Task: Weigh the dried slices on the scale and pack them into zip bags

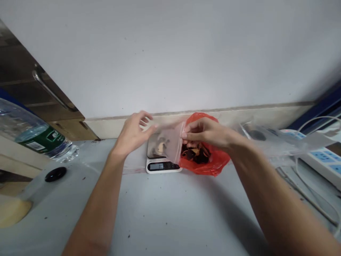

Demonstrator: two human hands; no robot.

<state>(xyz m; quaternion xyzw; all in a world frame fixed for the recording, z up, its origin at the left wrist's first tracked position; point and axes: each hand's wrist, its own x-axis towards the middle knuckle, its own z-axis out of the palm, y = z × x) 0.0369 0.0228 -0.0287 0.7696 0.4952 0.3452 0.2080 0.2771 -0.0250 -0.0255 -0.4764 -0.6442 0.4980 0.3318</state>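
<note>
Pinched in my right hand [199, 132] is the top edge of a clear zip-lock bag [174, 142]. Pale and dark pieces show inside the bag, too blurred to name. The bag hangs over a small white digital scale [163, 170], whose display reads about 0.0. My left hand [135, 131] is held open to the left of the bag, fingers apart and curved, with nothing in it. Beneath my right hand a red plastic bag [217, 163] stands open, with dark brown dried pieces [198, 153] in it.
At the left are a water bottle [39, 137] with a green label and a black round object [55, 174]. Clear plastic bags [266, 138] lie to the right, beside a white power strip [323, 160] and cables. A wall rises behind the grey table [160, 220].
</note>
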